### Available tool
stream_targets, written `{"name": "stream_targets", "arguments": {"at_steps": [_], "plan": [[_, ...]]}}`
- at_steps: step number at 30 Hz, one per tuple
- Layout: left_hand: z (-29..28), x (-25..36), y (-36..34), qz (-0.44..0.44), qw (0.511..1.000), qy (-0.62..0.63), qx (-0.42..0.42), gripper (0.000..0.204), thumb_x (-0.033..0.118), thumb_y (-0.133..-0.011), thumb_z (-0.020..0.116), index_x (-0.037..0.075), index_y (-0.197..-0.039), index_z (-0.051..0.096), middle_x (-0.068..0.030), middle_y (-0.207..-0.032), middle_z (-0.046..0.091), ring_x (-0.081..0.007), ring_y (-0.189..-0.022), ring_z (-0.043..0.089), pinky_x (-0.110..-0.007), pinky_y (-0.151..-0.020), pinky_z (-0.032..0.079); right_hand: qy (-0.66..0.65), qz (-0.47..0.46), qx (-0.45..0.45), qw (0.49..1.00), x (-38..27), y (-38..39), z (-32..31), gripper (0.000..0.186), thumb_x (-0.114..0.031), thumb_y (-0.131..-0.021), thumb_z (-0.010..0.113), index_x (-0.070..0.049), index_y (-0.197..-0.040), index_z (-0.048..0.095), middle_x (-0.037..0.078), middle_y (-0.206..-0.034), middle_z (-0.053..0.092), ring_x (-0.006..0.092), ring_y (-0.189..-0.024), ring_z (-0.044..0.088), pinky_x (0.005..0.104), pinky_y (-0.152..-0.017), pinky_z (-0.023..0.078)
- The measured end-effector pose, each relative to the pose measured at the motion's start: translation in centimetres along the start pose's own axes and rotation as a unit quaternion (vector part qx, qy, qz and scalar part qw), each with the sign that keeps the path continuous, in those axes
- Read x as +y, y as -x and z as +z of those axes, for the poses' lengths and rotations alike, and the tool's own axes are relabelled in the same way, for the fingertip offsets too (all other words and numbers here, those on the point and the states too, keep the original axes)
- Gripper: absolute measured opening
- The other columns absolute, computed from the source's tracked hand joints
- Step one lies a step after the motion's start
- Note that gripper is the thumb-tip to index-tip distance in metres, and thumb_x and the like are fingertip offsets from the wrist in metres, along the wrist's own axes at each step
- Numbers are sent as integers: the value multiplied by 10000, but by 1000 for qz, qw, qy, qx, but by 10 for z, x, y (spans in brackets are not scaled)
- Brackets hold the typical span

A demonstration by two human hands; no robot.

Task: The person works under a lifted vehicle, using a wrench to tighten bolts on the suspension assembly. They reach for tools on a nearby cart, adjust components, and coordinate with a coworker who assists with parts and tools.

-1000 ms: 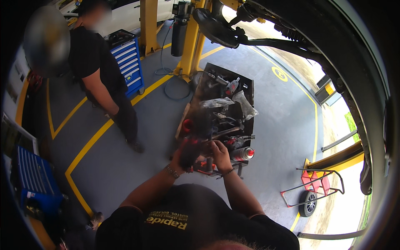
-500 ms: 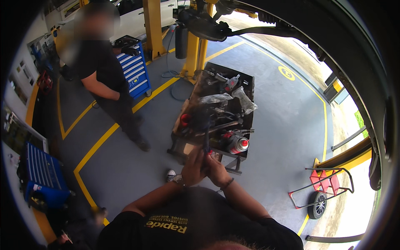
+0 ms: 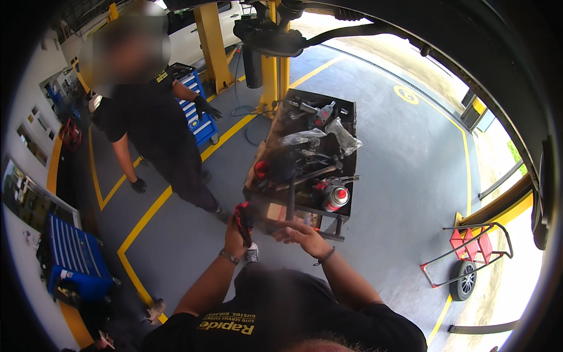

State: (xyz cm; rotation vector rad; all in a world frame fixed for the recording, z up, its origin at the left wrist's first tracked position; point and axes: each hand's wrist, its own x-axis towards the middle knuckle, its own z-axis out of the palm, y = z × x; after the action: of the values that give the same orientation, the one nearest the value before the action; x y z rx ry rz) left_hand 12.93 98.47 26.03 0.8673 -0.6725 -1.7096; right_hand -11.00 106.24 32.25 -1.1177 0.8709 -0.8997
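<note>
My left hand (image 3: 234, 239) is closed around a crumpled red-and-black fabric piece (image 3: 244, 218), in front of the tool cart's near left corner; whether it is a glove or a rag I cannot tell. Apart from it, my right hand (image 3: 302, 236) is at the near edge of the black tool cart (image 3: 275, 135), fingers stretched leftward and nothing visible in them. A dark upright bar (image 3: 291, 202) ends just above those fingers; contact is unclear. On the cart lie a hammer (image 3: 314, 175), an impact wrench (image 3: 324, 115), plastic bags (image 3: 343, 136) and a red-capped spray can (image 3: 336, 199).
A co-worker (image 3: 152, 123) in black gloves stands left of the cart. Blue tool cabinets (image 3: 79, 252) are at the left and behind that person. A raised vehicle's underside (image 3: 469, 64) hangs overhead, beside a yellow lift post (image 3: 272, 76). A wheel (image 3: 463, 280) and red-stepped frame (image 3: 472, 243) stand right.
My hands, together before, have parted; the left has moved left with the fabric piece, the right stays near the cart. The co-worker has turned and spread both arms.
</note>
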Motion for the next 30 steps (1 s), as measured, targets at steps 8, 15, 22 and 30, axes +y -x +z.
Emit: {"name": "stream_targets", "arguments": {"at_steps": [8, 15, 22, 30], "plan": [[-2, -17, -4, 57, 985, -146, -74, 401, 342, -1073, 420, 42, -1289, 575, -71, -1198, 642, -182, -1060, 633, -324, -901, 527, 56, 29, -45, 997, 11, -4, 2, 451, -335, -1039, 560, 7, -1332, 579, 55, -1059, 699, 126, -992, 625, 281, -877, 502], [19, -1, 12, -83, 976, 177, -98, 483, 398, -1057, 410, 56, -1370, 544, -111, -1370, 589, -270, -1251, 576, -417, -1067, 472, -52, -37, 137, 988, 28, 21, -50, 398, -297, -1044, 547, -4, -1307, 601, 80, -1065, 710, 144, -947, 671, 306, -846, 526], [32, 26, 13, -124, 930, 293, -184, 557, 463, -1027, 415, 92, -1432, 506, -132, -1441, 549, -332, -1307, 543, -478, -1113, 436, 175, 11, 347, 921, 81, 54, -105, 269, -206, -1015, 569, -10, -1173, 664, 126, -1131, 701, 202, -946, 688, 341, -828, 550], [33, 15, 1, -148, 942, 263, -149, 572, 479, -1016, 399, 92, -1417, 525, -127, -1438, 554, -346, -1323, 529, -508, -1102, 444, 424, -128, 359, 822, 130, 62, -100, 239, -165, -916, 661, -9, -1097, 684, 168, -1127, 652, 349, -992, 687, 398, -838, 557]]}}
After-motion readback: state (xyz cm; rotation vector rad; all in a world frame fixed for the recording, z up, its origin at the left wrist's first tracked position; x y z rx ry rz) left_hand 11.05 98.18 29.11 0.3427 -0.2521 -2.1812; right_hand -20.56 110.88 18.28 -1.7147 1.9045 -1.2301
